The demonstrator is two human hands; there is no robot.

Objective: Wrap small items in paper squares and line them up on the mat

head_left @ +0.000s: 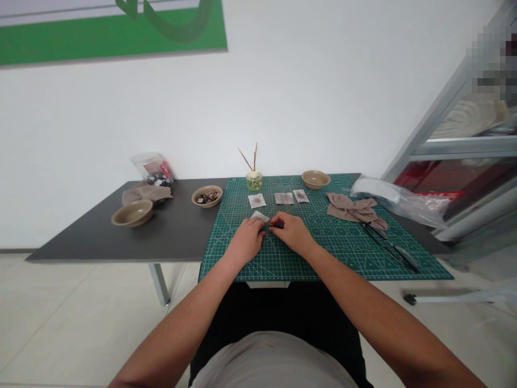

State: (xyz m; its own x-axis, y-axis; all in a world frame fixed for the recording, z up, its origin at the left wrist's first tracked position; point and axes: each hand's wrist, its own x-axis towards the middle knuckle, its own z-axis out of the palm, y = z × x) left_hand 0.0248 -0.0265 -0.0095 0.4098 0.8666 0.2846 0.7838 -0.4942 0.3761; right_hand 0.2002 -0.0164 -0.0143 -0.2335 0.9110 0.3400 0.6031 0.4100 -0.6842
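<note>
Over the green cutting mat [234, 258], my left hand [246, 240] and my right hand [291, 230] work close together, fingers curled inward. A dark, thin bit shows between the fingertips of the right hand, too small to name. My left fingertips are pinched near another dark bit, mostly hidden. Just beyond them lies a small pale square packet [259, 216], its near edge at my fingers; whether either hand grips it I cannot tell. Farther back lie similar flat packets with dark smudgy middles: one on the left [257, 201], a wider one [284, 199] and a narrower one [300, 196].
A bowl of dark and pale pieces [207, 196] stands left of the mat, beside a tan bowl [132, 213], a brown cloth and a clear tub [151, 168]. Behind are a reed diffuser [254, 181] and another bowl [315, 179]. Rightward lie a cloth [351, 208], eyeglasses [390, 247] and a plastic bag [398, 196].
</note>
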